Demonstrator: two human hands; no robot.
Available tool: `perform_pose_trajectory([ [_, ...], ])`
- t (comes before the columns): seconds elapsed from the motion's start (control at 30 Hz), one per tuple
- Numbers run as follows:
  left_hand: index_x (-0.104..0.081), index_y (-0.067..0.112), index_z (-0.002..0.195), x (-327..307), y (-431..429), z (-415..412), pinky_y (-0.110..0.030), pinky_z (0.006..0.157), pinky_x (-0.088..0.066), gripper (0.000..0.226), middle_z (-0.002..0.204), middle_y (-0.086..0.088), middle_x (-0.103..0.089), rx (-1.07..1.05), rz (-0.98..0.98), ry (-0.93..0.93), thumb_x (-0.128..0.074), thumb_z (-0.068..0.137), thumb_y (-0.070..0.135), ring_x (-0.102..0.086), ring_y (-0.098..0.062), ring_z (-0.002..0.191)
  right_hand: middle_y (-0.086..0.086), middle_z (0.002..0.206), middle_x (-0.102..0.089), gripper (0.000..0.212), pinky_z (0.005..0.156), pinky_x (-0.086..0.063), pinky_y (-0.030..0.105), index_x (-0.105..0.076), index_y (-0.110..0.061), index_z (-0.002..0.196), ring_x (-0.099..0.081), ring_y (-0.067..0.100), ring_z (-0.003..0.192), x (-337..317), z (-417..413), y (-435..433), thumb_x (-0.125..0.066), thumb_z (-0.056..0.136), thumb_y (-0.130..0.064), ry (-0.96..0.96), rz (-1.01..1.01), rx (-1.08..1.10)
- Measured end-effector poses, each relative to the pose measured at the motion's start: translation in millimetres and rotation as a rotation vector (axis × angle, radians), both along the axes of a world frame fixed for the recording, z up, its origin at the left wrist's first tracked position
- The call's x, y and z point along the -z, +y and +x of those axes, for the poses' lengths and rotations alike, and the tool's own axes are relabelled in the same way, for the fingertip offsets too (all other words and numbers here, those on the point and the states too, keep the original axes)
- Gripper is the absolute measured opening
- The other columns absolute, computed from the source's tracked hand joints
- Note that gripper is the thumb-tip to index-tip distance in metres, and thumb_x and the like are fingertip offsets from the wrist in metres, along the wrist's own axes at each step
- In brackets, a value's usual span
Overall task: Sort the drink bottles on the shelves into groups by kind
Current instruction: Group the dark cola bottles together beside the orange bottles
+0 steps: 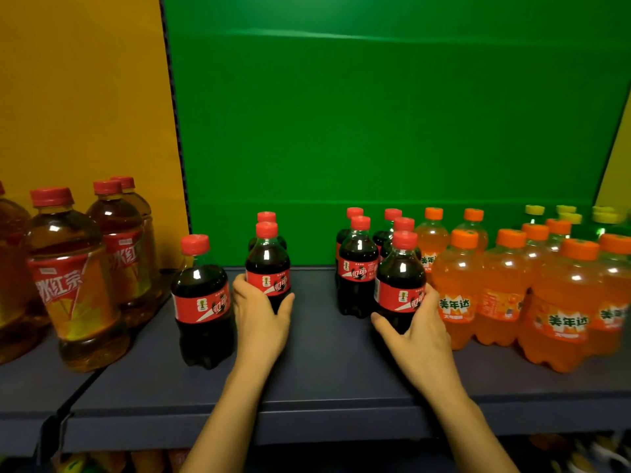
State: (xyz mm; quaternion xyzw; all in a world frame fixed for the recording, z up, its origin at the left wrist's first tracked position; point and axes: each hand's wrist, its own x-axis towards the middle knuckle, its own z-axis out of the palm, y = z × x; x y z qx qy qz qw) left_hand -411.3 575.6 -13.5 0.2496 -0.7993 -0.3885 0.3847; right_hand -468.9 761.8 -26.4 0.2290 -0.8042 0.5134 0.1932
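Note:
On the dark shelf (327, 370) stand small cola bottles with red caps. My left hand (261, 314) grips the lower half of one cola bottle (267, 264) at centre left, with a second cola right behind it. My right hand (415, 324) grips the front cola bottle (400, 281) of a cluster of several colas (358, 268) at centre right. A lone cola bottle (202, 302) stands upright just left of my left hand.
Several orange soda bottles (508, 285) crowd the shelf at the right, touching the cola cluster; green bottles with yellow caps (566, 216) stand behind them. Large iced-tea bottles (75, 278) fill the neighbouring shelf at left. A green back panel (375, 131) closes the rear.

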Motion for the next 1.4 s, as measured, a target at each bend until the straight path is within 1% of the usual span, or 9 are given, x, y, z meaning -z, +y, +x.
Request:
perform_pose_trajectory([
  [0.1,-0.030,-0.002,0.124,-2,-7,-2,-0.040,0.096,-0.041,0.068,0.129,-0.020,-0.044,0.041,-0.023,-0.010,-0.073,0.076,0.021,-0.047,-0.035,0.118,-0.003,0.121,-0.047,0.074,0.078,-0.036,0.026,-0.025,-0.015,0.136,-0.049,0.016,0.094,1,0,0,-0.070,0.077,-0.021,-0.014,0.021,-0.006],
  [0.2,-0.033,0.002,0.122,0,-7,-1,-0.035,0.093,-0.042,0.067,0.129,-0.016,-0.048,0.116,-0.026,0.001,-0.075,0.074,0.022,-0.050,-0.031,0.117,-0.001,0.124,-0.047,0.075,0.082,-0.036,0.025,-0.026,-0.014,0.136,-0.046,0.012,0.101,2,0,1,-0.071,0.078,-0.022,-0.009,0.026,-0.018],
  [0.4,-0.037,0.008,0.121,-1,-1,-15,-0.028,0.093,-0.039,0.062,0.127,-0.008,-0.054,0.277,-0.060,-0.022,-0.074,0.075,0.025,-0.051,-0.023,0.118,-0.013,0.118,-0.046,0.075,0.086,-0.037,0.022,-0.027,-0.021,0.135,-0.046,0.006,0.106,-3,6,-7,-0.072,0.076,-0.030,-0.007,0.052,-0.094],
  [0.53,-0.039,0.007,0.120,-2,-6,-28,-0.038,0.098,-0.041,0.059,0.126,-0.010,-0.053,0.241,-0.089,-0.046,-0.073,0.076,0.027,-0.050,-0.026,0.119,-0.013,0.124,-0.050,0.073,0.094,-0.042,0.031,-0.028,-0.023,0.133,-0.051,0.011,0.113,-6,12,-22,-0.072,0.075,-0.036,-0.008,0.084,-0.143],
  [0.63,-0.039,0.005,0.117,-3,-13,-34,-0.040,0.096,-0.041,0.055,0.125,-0.011,-0.054,0.207,-0.086,-0.066,-0.071,0.078,0.028,-0.050,-0.028,0.118,-0.011,0.130,-0.049,0.072,0.103,-0.038,0.038,-0.027,-0.023,0.132,-0.047,0.011,0.122,-8,15,-39,-0.071,0.076,-0.037,-0.013,0.099,-0.188],
  [0.77,-0.035,0.004,0.117,-5,-23,-40,-0.040,0.093,-0.041,0.053,0.126,-0.014,-0.053,0.182,-0.052,-0.074,-0.068,0.081,0.025,-0.051,-0.030,0.117,-0.005,0.136,-0.045,0.069,0.100,-0.038,0.033,-0.025,-0.018,0.131,-0.045,0.016,0.125,-10,11,-67,-0.068,0.080,-0.037,-0.031,0.143,-0.226],
  [0.87,-0.035,0.002,0.114,-8,-32,-44,-0.041,0.092,-0.041,0.047,0.125,-0.017,-0.053,0.157,-0.029,-0.086,-0.065,0.083,0.020,-0.051,-0.033,0.115,0.002,0.141,-0.039,0.075,0.099,-0.037,0.035,-0.019,-0.012,0.136,-0.043,0.023,0.128,-9,3,-90,-0.066,0.082,-0.036,-0.060,0.168,-0.216],
  [1.17,-0.036,0.003,0.128,-4,-45,-57,-0.044,0.100,-0.037,0.056,0.127,-0.019,-0.046,0.100,0.024,-0.042,-0.065,0.083,0.020,-0.047,-0.035,0.119,0.014,0.146,-0.030,0.080,0.100,-0.038,0.039,-0.010,-0.005,0.141,-0.038,0.030,0.131,-14,-27,-139,-0.063,0.086,-0.029,-0.185,0.140,-0.064],
  [1.4,-0.033,-0.001,0.117,0,-45,-58,-0.041,0.095,-0.041,0.048,0.124,-0.019,-0.052,0.071,0.015,-0.006,-0.063,0.086,0.019,-0.051,-0.034,0.116,0.019,0.145,-0.030,0.079,0.103,-0.037,0.040,-0.011,-0.001,0.141,-0.035,0.033,0.132,-12,-37,-159,-0.061,0.087,-0.029,-0.245,0.093,0.036],
])
